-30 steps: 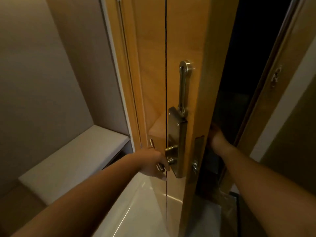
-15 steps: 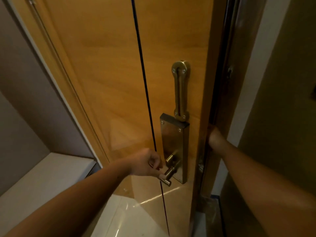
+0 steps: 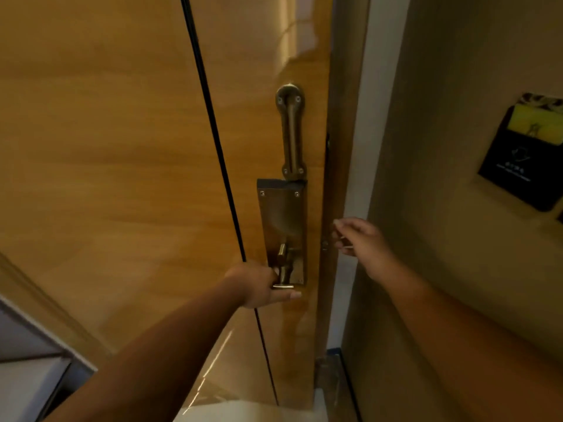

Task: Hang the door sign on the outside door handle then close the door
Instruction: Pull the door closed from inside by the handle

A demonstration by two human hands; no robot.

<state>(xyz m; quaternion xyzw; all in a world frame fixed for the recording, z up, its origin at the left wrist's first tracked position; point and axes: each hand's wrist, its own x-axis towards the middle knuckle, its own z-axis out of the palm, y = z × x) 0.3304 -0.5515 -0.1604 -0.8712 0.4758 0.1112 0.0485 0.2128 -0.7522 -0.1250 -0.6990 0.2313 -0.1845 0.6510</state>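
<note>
The wooden door (image 3: 122, 147) fills the left and middle of the view, its edge nearly flush against the frame (image 3: 338, 147). My left hand (image 3: 259, 286) grips the brass inside door handle (image 3: 283, 269) on its metal lock plate (image 3: 283, 214). My right hand (image 3: 362, 242) hovers just right of the door edge, fingers loosely curled, holding nothing. The door sign and the outside handle are hidden behind the door.
A brass swing-bar guard (image 3: 291, 132) is mounted above the lock plate. A black key-card holder (image 3: 524, 159) with a yellow card hangs on the right wall. A white bench (image 3: 24, 385) sits at lower left.
The door has swung nearly shut against the frame. My right hand came out of the gap beyond the door edge and now floats free. My left hand stayed on the handle.
</note>
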